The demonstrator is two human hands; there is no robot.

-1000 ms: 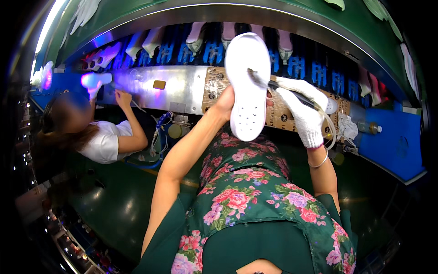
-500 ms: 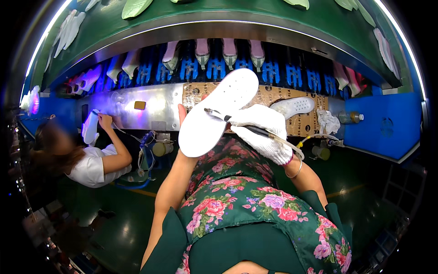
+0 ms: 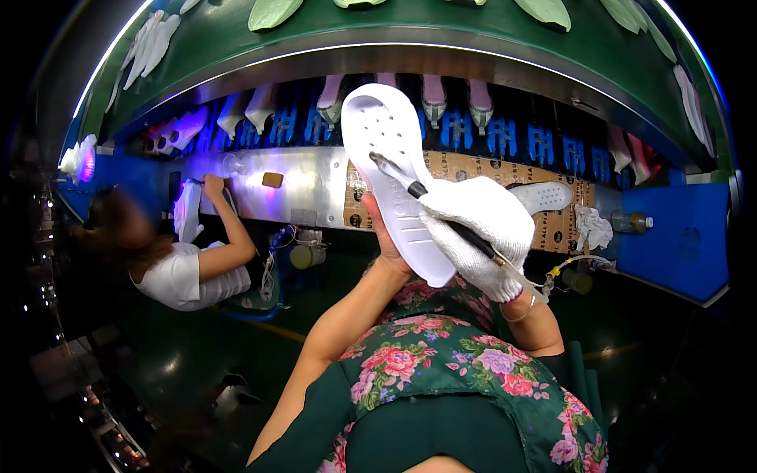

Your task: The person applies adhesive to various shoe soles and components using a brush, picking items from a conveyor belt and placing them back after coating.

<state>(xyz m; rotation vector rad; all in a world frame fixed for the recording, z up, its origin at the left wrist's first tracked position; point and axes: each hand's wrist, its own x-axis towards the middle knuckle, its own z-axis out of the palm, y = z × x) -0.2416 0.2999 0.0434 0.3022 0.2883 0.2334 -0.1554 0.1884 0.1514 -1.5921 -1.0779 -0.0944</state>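
Observation:
A white shoe sole [image 3: 398, 206] with small holes in it is held up in front of me, tilted, its heel end pointing down toward my apron. Bare fingers of my left hand [image 3: 388, 238] grip it from below and behind; most of that hand is hidden by the sole. My right hand [image 3: 482, 232], in a white knitted glove, is closed around a black-handled brush [image 3: 465, 232] with a hose at its rear end. The brush's bristles touch or hover just over the sole's forefoot; I cannot tell which.
Another white sole [image 3: 544, 197] lies on the cardboard-covered bench [image 3: 461, 165], near a crumpled cloth [image 3: 591, 227] and a bottle [image 3: 631, 221]. Behind runs a row of blue holders [image 3: 501, 137] with shoes above. At left, a co-worker [image 3: 185, 260] handles another sole.
The sole has been turned so its heel end now points lower right and its forefoot upper left. The brush has shifted onto the holed end. My view has swung slightly left.

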